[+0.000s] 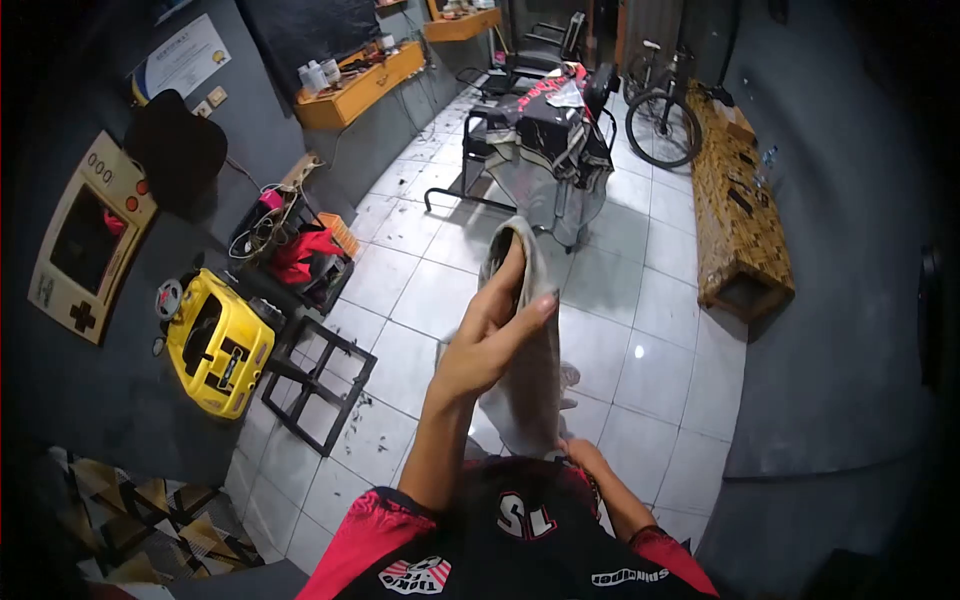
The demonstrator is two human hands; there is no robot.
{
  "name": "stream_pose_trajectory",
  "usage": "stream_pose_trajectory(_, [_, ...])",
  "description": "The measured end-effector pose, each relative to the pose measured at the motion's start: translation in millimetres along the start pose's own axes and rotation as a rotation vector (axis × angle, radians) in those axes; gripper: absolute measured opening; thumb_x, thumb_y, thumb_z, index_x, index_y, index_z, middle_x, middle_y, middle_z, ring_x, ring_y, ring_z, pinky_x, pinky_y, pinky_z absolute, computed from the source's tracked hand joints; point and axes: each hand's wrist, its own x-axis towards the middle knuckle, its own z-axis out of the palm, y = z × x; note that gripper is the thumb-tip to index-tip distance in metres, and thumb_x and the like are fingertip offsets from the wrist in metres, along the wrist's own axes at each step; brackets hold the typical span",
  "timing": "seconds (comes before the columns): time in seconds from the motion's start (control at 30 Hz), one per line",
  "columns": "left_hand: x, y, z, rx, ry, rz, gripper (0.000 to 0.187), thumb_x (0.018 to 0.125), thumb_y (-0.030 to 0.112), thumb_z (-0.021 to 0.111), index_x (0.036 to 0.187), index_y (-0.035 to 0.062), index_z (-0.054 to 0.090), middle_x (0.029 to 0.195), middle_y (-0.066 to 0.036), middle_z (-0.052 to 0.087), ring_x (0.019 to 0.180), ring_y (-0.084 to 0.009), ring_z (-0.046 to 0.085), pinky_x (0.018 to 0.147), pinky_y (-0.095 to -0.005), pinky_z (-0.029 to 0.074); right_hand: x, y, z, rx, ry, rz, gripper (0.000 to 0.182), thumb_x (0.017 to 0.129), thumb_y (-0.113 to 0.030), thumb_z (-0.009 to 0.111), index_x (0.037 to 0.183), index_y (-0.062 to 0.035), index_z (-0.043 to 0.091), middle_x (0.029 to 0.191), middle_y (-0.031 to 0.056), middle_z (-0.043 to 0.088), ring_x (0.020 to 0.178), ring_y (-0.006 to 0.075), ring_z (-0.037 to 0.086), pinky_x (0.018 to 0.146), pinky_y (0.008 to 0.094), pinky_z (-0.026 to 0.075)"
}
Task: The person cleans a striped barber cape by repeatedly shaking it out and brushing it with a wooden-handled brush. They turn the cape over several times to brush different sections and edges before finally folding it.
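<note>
A long grey cloth (532,395), folded over at its top, stretches in front of my body. My left hand (488,335) grips its upper end, with the thumb lying along one side and another finger tucked into the fold. Lower down, close to my shirt, my right hand (580,453) is at the cloth's bottom edge and seems to pinch it. Most of the right fingers are hidden behind the cloth.
Ahead stands a black-framed chair (470,150) draped with cloths (545,140). A wooden bench (735,200) and a bicycle (665,125) line the right. On the left are a yellow toy car (215,345), a black metal frame (325,425) and a cluttered cart (300,255). Dark hair clippings dot the tiles.
</note>
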Motion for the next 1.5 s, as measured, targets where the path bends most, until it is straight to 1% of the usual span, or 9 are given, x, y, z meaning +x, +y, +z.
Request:
stream_pose_trajectory(0.17, [-14,-17,-11,0.085,0.073,-0.036,0.066,0.090,0.011,0.051,0.138,-0.0091,0.010,0.146,-0.016,0.015,0.134,-0.0180,0.017,0.106,-0.0266,0.014,5,33,-1,-0.002,0.282,0.080,0.062,0.088,-0.053,0.036,0.081,0.0033,0.061,0.068,0.0196,0.060,0.052,0.0339,0.057,0.052,0.0422,0.045])
stream_pose_trajectory(0.33, [-20,-43,-13,0.146,0.080,-0.087,0.063,0.091,0.013,0.051,0.137,-0.0092,0.014,0.145,-0.017,0.019,0.133,-0.0187,0.019,0.107,-0.0271,0.016,-74,-108,-119,1.272,0.222,-0.339,0.036,0.095,-0.041,0.036,0.088,-0.0076,0.049,0.064,0.0033,0.048,0.047,0.0095,0.042,0.040,0.0230,0.033])
stream_pose_trajectory(0.53, [-18,-47,0,0.209,0.030,-0.005,0.059,0.090,0.012,0.051,0.135,-0.0107,0.021,0.140,-0.019,0.029,0.131,-0.0208,0.025,0.106,-0.0279,0.019,-108,-190,-128,1.263,0.193,-0.716,0.037,0.097,-0.038,0.035,0.104,-0.0044,0.047,0.078,0.0012,0.052,0.058,0.0102,0.050,0.051,0.0231,0.042])
stream_pose_trajectory(0.7, [-26,-41,-14,0.224,0.113,-0.042,0.057,0.090,0.011,0.051,0.135,-0.0103,0.023,0.139,-0.018,0.031,0.131,-0.0207,0.027,0.106,-0.0280,0.019,-39,-109,-50,0.297,0.298,-0.495,0.040,0.095,-0.039,0.034,0.101,-0.0049,0.054,0.066,0.0116,0.056,0.060,0.0272,0.057,0.055,0.0372,0.045])
stream_pose_trajectory(0.83, [-31,-18,-19,0.134,0.148,-0.047,0.061,0.090,0.014,0.052,0.136,-0.0093,0.020,0.142,-0.018,0.026,0.132,-0.0198,0.024,0.105,-0.0274,0.019,-8,4,2,-0.254,-0.023,0.021,0.052,0.089,-0.047,0.038,0.091,0.0003,0.061,0.091,0.0259,0.060,0.089,0.0409,0.058,0.076,0.0481,0.044])
stream_pose_trajectory(1.03, [-30,-29,-20,0.276,0.135,-0.014,0.061,0.090,0.014,0.052,0.136,-0.0099,0.019,0.140,-0.016,0.030,0.128,-0.0177,0.029,0.103,-0.0256,0.021,-26,-18,-50,0.296,0.298,0.006,0.044,0.089,-0.042,0.045,0.081,-0.0012,0.059,0.050,0.0084,0.050,0.046,0.0196,0.052,0.042,0.0328,0.042])
stream_pose_trajectory(1.17, [-30,-40,-15,0.304,0.137,-0.060,0.058,0.091,0.014,0.050,0.135,-0.0101,0.022,0.131,-0.016,0.040,0.119,-0.0149,0.036,0.099,-0.0243,0.027,-105,-145,-134,1.359,0.223,-0.282,0.031,0.095,-0.039,0.038,0.096,-0.0091,0.049,0.057,-0.0043,0.036,0.042,0.0053,0.031,0.039,0.0212,0.027])
stream_pose_trajectory(1.27, [-29,-45,-9,0.315,0.138,-0.064,0.055,0.090,0.014,0.050,0.134,-0.0098,0.025,0.123,-0.015,0.047,0.112,-0.0137,0.041,0.096,-0.0243,0.031,-145,-210,-150,1.592,0.244,-0.470,0.032,0.094,-0.043,0.039,0.095,-0.0115,0.045,0.058,-0.0029,0.037,0.040,0.0059,0.030,0.037,0.0204,0.025])
stream_pose_trajectory(1.5, [-28,-36,-20,0.281,0.150,-0.152,0.055,0.091,0.009,0.048,0.135,-0.0094,0.022,0.135,-0.012,0.037,0.122,-0.0144,0.034,0.101,-0.0246,0.026,-51,-142,-51,0.591,0.241,-0.547,0.038,0.095,-0.040,0.036,0.085,-0.0057,0.051,0.056,0.0025,0.045,0.048,0.0129,0.044,0.044,0.0280,0.037])
